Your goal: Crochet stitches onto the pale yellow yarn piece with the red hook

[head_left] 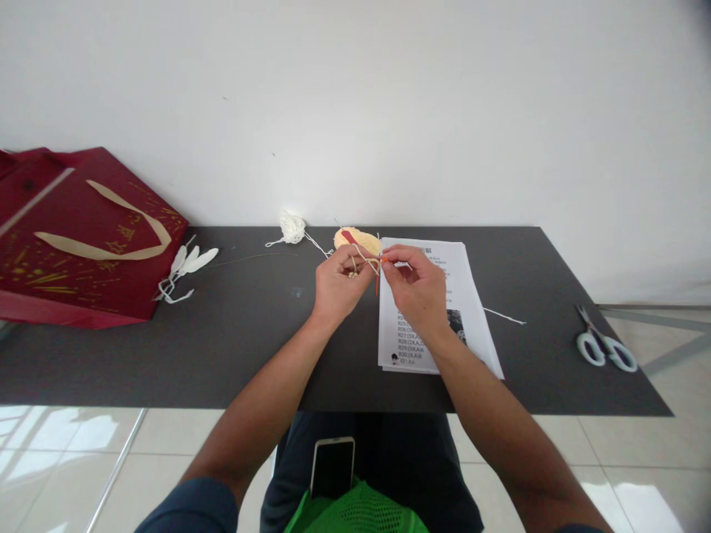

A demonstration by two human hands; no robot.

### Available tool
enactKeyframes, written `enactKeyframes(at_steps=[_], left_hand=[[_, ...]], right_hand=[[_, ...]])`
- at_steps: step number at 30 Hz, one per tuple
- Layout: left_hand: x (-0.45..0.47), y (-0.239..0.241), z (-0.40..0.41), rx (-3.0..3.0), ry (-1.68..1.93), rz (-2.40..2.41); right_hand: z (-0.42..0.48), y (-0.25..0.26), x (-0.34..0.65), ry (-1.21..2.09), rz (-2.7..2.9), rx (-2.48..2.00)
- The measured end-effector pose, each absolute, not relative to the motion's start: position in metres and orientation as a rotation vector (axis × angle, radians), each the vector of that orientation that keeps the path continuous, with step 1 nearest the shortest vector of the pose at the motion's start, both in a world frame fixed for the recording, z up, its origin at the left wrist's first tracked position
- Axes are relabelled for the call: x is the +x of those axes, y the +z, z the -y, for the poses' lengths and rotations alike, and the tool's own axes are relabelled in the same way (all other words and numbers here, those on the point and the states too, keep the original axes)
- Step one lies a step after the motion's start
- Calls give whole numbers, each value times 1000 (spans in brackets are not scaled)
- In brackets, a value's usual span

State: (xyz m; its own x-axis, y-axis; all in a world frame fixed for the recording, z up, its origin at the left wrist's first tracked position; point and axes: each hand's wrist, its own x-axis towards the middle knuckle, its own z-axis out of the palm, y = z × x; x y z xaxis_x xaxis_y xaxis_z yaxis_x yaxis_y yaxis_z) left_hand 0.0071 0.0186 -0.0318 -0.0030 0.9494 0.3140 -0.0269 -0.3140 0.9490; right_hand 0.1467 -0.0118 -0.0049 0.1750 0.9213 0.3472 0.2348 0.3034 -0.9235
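My left hand (336,287) is closed, its thumb and fingers pinching a pale yellow yarn (366,259) in front of my chest. Close against it, my right hand (418,287) pinches a small orange piece (384,260), mostly covered by the fingertips. A thin red-orange strand (377,286) hangs down between the hands. Just behind them lies a pale yellow yarn skein (364,240) with a red label. Under my right hand are printed sheets (472,326) with rows of pattern text and a dark picture.
To the left stands a dark red gift bag (83,252), with white leaf-shaped pieces (192,260) beside it. A white yarn ball (292,227) lies near the wall. Scissors (603,344) rest at the table's right end. A phone (332,468) and green mesh (361,511) are at my lap.
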Motion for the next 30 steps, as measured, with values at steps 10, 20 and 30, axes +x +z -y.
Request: enactKeyframes(at_steps=[10,20,30], left_hand=[[6,-30,-16,1524,1532,-1012],[4,-29,-13,1732,1578,-1122],[2,-27,-13,1808,1571,-1142]], right_hand=[[17,2,142,844,1240,-1143],[17,-1,143,852,1212,-1184],[17,3,141,917,1159,-1193]])
